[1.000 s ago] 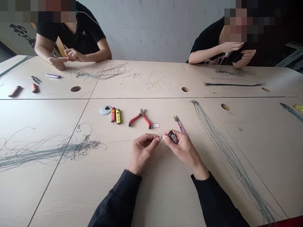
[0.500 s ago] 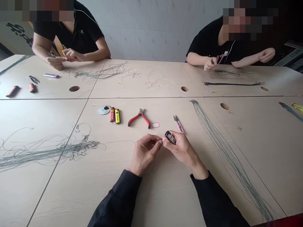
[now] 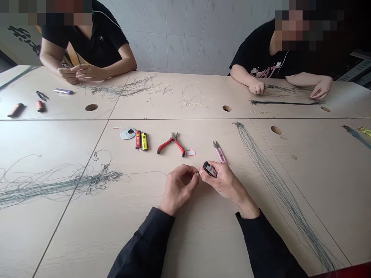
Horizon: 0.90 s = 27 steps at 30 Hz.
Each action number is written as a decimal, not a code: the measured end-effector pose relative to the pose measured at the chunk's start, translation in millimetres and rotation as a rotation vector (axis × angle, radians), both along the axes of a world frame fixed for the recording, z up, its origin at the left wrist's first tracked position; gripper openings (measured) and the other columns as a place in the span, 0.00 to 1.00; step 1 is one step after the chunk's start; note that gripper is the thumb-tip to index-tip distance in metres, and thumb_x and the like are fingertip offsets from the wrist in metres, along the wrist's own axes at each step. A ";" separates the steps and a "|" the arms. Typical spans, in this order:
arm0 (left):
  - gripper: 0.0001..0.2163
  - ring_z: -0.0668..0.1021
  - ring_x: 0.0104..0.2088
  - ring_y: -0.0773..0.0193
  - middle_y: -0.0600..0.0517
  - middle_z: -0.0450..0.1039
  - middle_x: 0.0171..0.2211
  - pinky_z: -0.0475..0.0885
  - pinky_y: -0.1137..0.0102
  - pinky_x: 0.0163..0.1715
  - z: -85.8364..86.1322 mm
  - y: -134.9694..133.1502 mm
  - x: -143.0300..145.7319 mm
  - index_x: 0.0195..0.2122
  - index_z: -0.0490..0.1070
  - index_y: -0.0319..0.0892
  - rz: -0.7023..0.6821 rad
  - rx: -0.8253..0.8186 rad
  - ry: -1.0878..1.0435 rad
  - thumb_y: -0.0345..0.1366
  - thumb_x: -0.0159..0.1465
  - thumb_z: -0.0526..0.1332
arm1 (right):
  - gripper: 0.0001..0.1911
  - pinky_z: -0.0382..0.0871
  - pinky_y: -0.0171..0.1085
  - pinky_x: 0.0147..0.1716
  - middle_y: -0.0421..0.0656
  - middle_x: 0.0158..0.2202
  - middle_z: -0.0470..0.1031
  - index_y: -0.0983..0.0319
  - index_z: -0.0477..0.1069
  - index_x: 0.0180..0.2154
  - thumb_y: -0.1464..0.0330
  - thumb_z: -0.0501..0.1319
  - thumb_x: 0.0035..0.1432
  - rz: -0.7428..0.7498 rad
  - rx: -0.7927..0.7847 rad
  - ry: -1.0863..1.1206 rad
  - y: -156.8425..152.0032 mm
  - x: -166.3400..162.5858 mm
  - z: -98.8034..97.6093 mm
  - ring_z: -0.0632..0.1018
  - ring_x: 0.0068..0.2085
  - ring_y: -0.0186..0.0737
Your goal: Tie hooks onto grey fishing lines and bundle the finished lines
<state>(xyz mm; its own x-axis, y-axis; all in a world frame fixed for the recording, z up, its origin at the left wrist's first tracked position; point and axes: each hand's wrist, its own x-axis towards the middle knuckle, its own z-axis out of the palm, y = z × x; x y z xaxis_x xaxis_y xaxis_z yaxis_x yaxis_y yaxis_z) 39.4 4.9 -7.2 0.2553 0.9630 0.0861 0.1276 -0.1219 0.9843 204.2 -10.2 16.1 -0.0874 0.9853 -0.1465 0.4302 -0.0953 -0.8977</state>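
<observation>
My left hand (image 3: 180, 189) is closed in a pinch, thumb against forefinger. A thin dark thread (image 3: 147, 172) runs to it from the left, and a faint strand hangs below the palm. My right hand (image 3: 225, 182) is wrapped round a black lighter (image 3: 210, 169) with a pale label. Its thumb and fingertips nearly meet those of my left hand; what lies between them is too small to make out. Just beyond are pink-handled thread snips (image 3: 219, 152) and red-handled pliers (image 3: 171, 143), both lying on the table.
A tangled thread bundle (image 3: 72, 185) lies at left; a straighter bundle (image 3: 278, 189) slants down the right. A red lighter (image 3: 138, 139), a yellow lighter (image 3: 144, 141) and a round disc (image 3: 128, 133) sit at centre left. Across the table (image 3: 203, 231), two people handle threads.
My hands have hardly moved and keep their grip. Opposite, the right person's hand has come down to the table, and the left person's hands have drawn together.
</observation>
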 end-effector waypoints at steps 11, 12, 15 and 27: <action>0.03 0.71 0.27 0.69 0.54 0.72 0.27 0.66 0.74 0.31 -2.0 0.3 2.2 0.31 0.71 0.40 0.012 -0.060 -0.029 0.33 0.60 0.61 | 0.17 0.55 0.33 0.25 0.35 0.24 0.54 0.61 0.64 0.30 0.55 0.58 0.64 -0.047 0.052 0.043 0.1 -0.2 1.6 0.58 0.26 0.32; 0.03 0.71 0.28 0.69 0.54 0.72 0.27 0.66 0.74 0.32 -2.7 0.4 2.1 0.31 0.71 0.40 0.021 -0.067 -0.041 0.33 0.60 0.61 | 0.18 0.55 0.33 0.25 0.35 0.24 0.55 0.61 0.64 0.30 0.54 0.58 0.64 -0.054 0.058 0.059 0.0 -0.4 1.9 0.58 0.26 0.32; 0.03 0.71 0.29 0.68 0.54 0.71 0.27 0.66 0.73 0.33 -3.2 1.1 1.2 0.31 0.71 0.40 0.039 -0.087 -0.076 0.33 0.60 0.62 | 0.22 0.57 0.33 0.25 0.36 0.25 0.58 0.61 0.66 0.33 0.50 0.51 0.68 -0.065 0.031 0.156 -1.3 -2.0 2.8 0.60 0.26 0.32; 0.08 0.71 0.30 0.68 0.54 0.69 0.29 0.67 0.73 0.36 -1.3 4.3 -3.3 0.31 0.70 0.40 0.030 -0.185 -0.337 0.39 0.62 0.64 | 0.25 0.55 0.33 0.23 0.35 0.24 0.56 0.60 0.67 0.40 0.48 0.44 0.69 -0.084 0.049 0.242 -4.4 -21.7 -3.2 0.59 0.24 0.34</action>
<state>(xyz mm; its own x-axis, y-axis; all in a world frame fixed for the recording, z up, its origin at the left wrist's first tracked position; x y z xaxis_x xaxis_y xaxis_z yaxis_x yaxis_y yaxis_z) 36.2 9.2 -8.4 0.2135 0.9768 -0.0160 -0.2057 0.0609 0.9767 182.5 -14.6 13.0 -0.0318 0.9960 -0.0831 0.1947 -0.0754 -0.9780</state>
